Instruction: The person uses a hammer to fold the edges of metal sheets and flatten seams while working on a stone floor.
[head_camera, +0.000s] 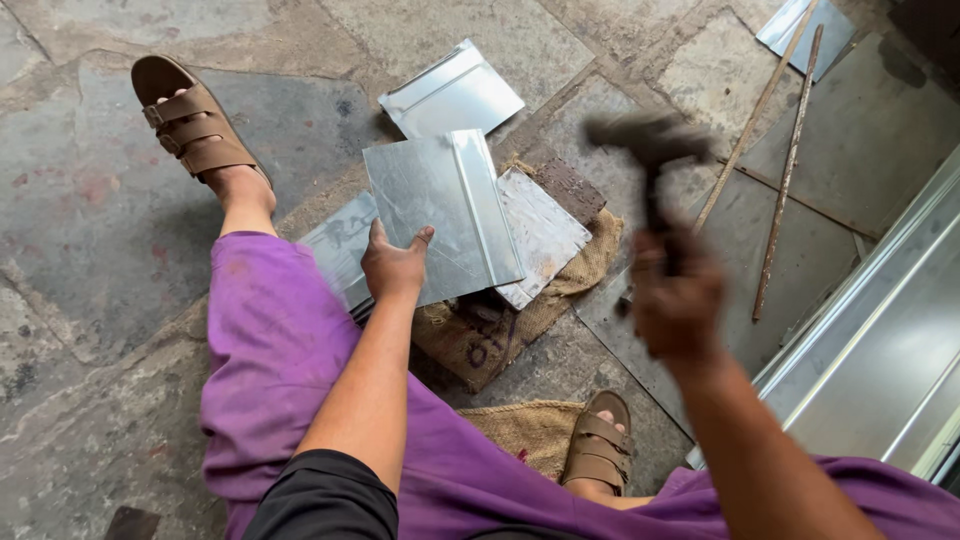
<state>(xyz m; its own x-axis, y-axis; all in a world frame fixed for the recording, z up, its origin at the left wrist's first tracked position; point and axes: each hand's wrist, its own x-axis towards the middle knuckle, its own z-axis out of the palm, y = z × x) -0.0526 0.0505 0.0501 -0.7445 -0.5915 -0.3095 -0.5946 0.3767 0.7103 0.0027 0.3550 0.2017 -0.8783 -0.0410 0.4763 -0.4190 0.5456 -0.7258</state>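
The left hand (393, 265) pinches the near edge of a metal sheet (440, 210), thumb on top, holding it flat over a burlap sack (480, 335) on the stone floor (80, 220). The right hand (675, 300) is clenched around the handle of a hammer (650, 150), raised and blurred, to the right of the sheet. The sheet looks thin, light and fairly stiff, with a folded ridge along its right side; its cut edges are probably sharp (best gripped at the plain near edge, clear of the ridge). More sheets (452, 95) lie beyond and beneath it. Two rusty rods (790, 170) rest on the floor far right.
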